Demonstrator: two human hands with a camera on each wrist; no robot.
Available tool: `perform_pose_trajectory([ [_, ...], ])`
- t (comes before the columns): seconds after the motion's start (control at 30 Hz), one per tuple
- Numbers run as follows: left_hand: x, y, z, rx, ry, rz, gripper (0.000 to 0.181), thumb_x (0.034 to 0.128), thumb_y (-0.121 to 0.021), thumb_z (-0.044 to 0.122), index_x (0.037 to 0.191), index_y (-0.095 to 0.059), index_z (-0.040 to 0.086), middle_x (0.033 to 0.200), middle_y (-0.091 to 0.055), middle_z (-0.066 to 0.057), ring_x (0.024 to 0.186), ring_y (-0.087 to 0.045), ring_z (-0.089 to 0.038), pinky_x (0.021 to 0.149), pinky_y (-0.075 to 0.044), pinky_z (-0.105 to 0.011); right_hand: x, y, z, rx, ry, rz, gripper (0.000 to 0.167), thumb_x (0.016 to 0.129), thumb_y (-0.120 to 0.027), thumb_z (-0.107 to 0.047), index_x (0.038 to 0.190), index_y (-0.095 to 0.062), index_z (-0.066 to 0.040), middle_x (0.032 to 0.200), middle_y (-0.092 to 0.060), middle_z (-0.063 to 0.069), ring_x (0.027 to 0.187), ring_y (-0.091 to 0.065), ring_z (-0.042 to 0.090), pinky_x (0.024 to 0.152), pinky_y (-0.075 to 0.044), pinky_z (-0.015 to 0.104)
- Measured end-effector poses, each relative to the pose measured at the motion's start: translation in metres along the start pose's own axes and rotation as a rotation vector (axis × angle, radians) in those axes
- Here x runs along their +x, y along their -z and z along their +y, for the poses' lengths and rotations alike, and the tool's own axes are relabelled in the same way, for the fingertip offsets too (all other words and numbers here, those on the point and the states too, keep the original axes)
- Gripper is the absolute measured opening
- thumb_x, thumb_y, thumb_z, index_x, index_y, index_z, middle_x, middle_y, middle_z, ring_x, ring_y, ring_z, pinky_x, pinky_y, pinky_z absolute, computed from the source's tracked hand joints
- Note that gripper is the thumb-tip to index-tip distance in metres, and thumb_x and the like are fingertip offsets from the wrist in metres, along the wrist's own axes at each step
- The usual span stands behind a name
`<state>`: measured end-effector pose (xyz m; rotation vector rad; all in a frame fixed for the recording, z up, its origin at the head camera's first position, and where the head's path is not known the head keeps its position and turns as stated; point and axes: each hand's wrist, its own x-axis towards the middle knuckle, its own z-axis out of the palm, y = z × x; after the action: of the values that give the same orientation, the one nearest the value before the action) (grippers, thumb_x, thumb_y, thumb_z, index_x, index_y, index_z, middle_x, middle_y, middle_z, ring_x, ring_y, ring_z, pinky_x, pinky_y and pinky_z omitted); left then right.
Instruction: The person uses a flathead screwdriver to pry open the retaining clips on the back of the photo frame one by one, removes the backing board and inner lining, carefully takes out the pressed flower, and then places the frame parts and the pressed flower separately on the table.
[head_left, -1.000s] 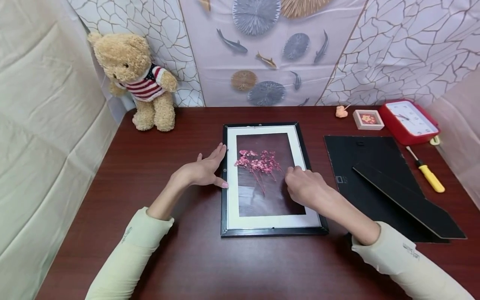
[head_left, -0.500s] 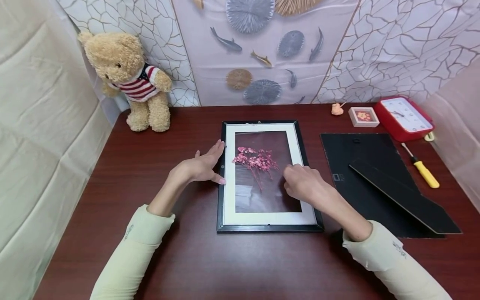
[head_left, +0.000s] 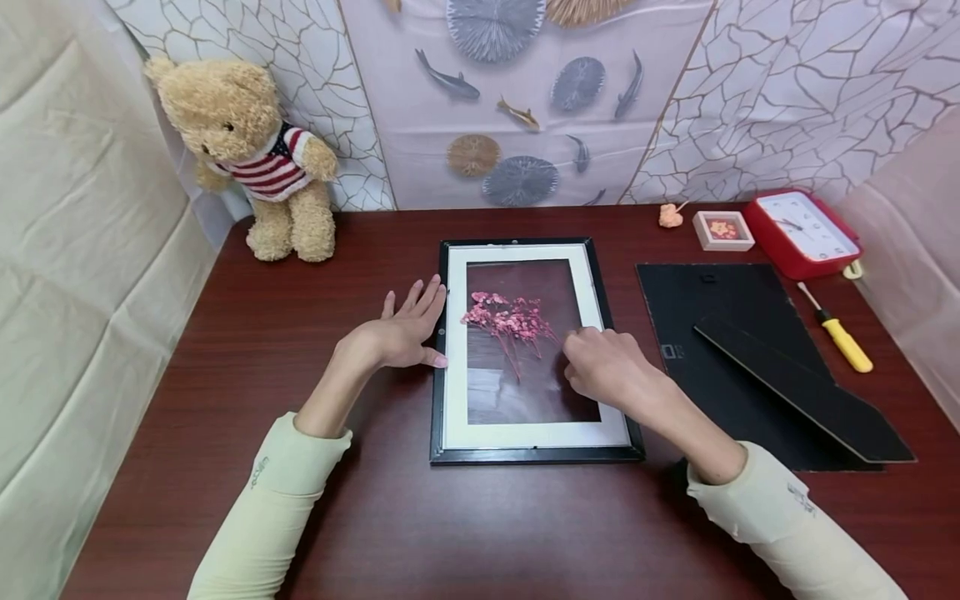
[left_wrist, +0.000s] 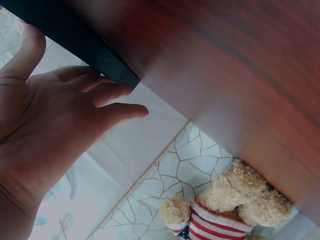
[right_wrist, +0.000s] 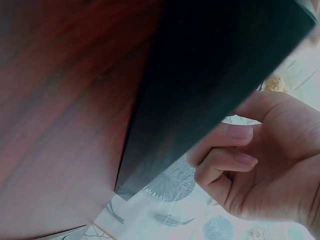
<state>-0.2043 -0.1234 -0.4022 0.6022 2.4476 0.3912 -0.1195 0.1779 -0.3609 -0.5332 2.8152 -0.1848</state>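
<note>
Head view: left hand (head_left: 396, 335) spread wide against picture frame (head_left: 536, 456); right hand (head_left: 609, 367) curled over right edge, whether gripping I cannot tell.

Left forearm (head_left: 324, 408): slants forward and inward; shows bare beyond a pale left sleeve (head_left: 258, 500) with dark lettering.
Left hand (head_left: 401, 337): bends at the wrist; spreads slender fingers (left_wrist: 125, 112), nearly straight; sets thumb (left_wrist: 34, 47) well apart.
Right forearm (head_left: 697, 437): slants forward and inward; shows bare beyond a pale, lettered right sleeve (head_left: 787, 508).
Right hand (head_left: 606, 362): runs nearly in line with the forearm; turns knuckles upward; curls fingers toward the palm, showing two nails in the right wrist view; hides other fingertips.
Both hands: lie well apart.
</note>
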Motion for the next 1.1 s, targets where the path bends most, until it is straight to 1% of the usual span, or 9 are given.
perform_pose_trajectory([
  [0.13,0.004,-0.001,-0.003,-0.007,-0.006,0.003,0.119,0.1025,-0.077,0.04,0.175,0.011,0.008,0.181,0.029,-0.007,0.169,0.022,-0.034,0.132,0.018,-0.066,-0.003,-0.001,0.003,0.035,0.024,0.035,0.019,0.098,-0.068,0.003,0.082,-0.063,-0.004,0.07,-0.053,0.007,0.056,-0.041,0.015,0.049,-0.029,0.027],
  [0.23,-0.006,0.006,0.007,-0.017,-0.008,-0.005,0.116,0.1039,-0.076,0.038,0.175,0.01,0.006,0.182,0.027,-0.009,0.169,0.02,-0.037,0.132,0.016,-0.067,-0.005,0.0,0.002,0.037,0.011,0.029,0.013,0.1,-0.068,0.002,0.087,-0.066,-0.002,0.075,-0.057,0.009,0.056,-0.044,0.017,0.049,-0.032,0.028],
  [0.4,-0.023,0.017,0.022,-0.039,-0.006,-0.02,0.111,0.1058,-0.074,0.031,0.175,0.008,0.002,0.182,0.024,-0.014,0.169,0.015,-0.042,0.133,0.013,-0.067,-0.002,0.001,-0.008,-0.043,-0.057,-0.049,0.011,0.103,-0.068,-0.002,0.105,-0.07,0.009,0.087,-0.062,0.017,0.065,-0.06,0.025,0.054,-0.052,0.038],
  [0.5,-0.025,0.019,0.023,-0.041,-0.004,-0.019,0.109,0.1069,-0.073,0.03,0.174,0.008,0.001,0.182,0.024,-0.015,0.17,0.013,-0.043,0.133,0.011,-0.067,0.003,0.001,-0.016,-0.11,-0.075,-0.082,0.011,0.103,-0.067,0.0,0.105,-0.069,0.011,0.084,-0.06,0.017,0.068,-0.062,0.026,0.059,-0.057,0.042],
  [0.57,-0.027,0.02,0.025,-0.041,0.005,-0.024,0.107,0.1078,-0.071,0.029,0.174,0.008,0.001,0.182,0.024,-0.016,0.17,0.013,-0.042,0.134,0.01,-0.066,0.006,0.002,-0.017,-0.132,-0.06,-0.081,0.009,0.102,-0.066,0.004,0.093,-0.069,0.006,0.079,-0.058,0.014,0.066,-0.059,0.023,0.056,-0.054,0.039],
  [0.67,-0.027,0.019,0.026,-0.042,0.008,-0.023,0.108,0.1071,-0.072,0.029,0.174,0.008,0.001,0.182,0.024,-0.015,0.17,0.012,-0.043,0.134,0.008,-0.066,0.009,0.005,-0.015,-0.113,-0.038,-0.089,0.025,0.1,-0.067,0.005,0.076,-0.063,-0.005,0.072,-0.056,0.009,0.062,-0.045,0.018,0.053,-0.043,0.034],
  [0.87,-0.028,0.017,0.028,-0.051,0.001,-0.02,0.109,0.1067,-0.073,0.03,0.174,0.007,0.001,0.182,0.023,-0.015,0.17,0.011,-0.044,0.135,0.006,-0.066,0.011,0.009,0.002,0.058,-0.037,-0.147,0.022,0.098,-0.066,0.002,0.078,-0.066,-0.007,0.068,-0.048,0.004,0.059,-0.036,0.016,0.054,-0.031,0.03],
  [0.97,-0.028,0.017,0.027,-0.053,0.0,-0.021,0.108,0.1072,-0.072,0.029,0.174,0.007,0.0,0.182,0.023,-0.016,0.17,0.01,-0.044,0.135,0.006,-0.066,0.021,-0.012,0.029,0.11,-0.019,-0.114,0.029,0.099,-0.062,-0.002,0.072,-0.059,-0.012,0.067,-0.042,0.0,0.058,-0.032,0.014,0.052,-0.028,0.03],
  [1.1,-0.028,0.017,0.027,-0.061,-0.002,-0.025,0.107,0.1072,-0.072,0.028,0.174,0.007,0.001,0.182,0.023,-0.015,0.17,0.01,-0.044,0.135,0.006,-0.066,0.023,-0.013,0.044,0.164,-0.058,-0.091,0.03,0.102,-0.062,-0.008,0.072,-0.059,-0.012,0.067,-0.046,0.0,0.057,-0.037,0.013,0.051,-0.029,0.03],
])
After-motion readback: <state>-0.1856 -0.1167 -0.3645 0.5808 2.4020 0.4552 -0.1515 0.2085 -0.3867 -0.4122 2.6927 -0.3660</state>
